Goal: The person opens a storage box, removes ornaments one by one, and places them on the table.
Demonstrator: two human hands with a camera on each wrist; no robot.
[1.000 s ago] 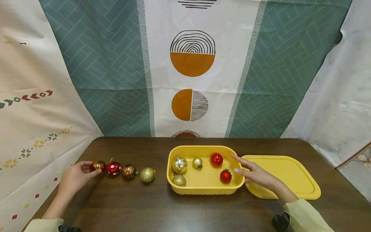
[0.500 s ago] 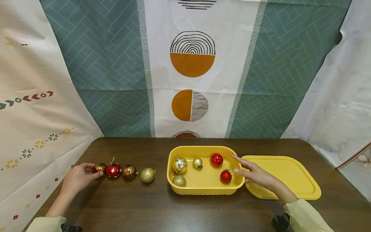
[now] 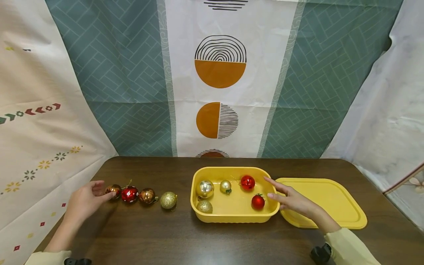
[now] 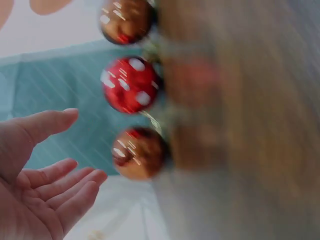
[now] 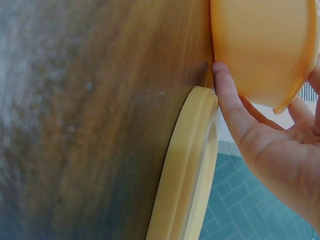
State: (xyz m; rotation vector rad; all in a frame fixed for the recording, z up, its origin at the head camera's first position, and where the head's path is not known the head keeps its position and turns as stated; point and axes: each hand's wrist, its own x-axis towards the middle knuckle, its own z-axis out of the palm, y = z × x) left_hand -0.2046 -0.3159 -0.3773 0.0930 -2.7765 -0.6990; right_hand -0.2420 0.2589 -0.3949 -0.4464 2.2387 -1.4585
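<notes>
Left wrist, brown bauble, round, glossy

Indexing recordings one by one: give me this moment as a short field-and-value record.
Left hand: fingers parted beside the leftmost brown bauble, not gripping it
Rest of row: red white-dotted bauble, second brown bauble, glittery gold bauble
Right hand: fingers at the rim of the yellow container
Inside container: shiny gold bauble, small gold bauble, second glittery bauble, shiny red bauble, green-topped red bauble
Yellow lid: on the wooden table, right of the container
</notes>
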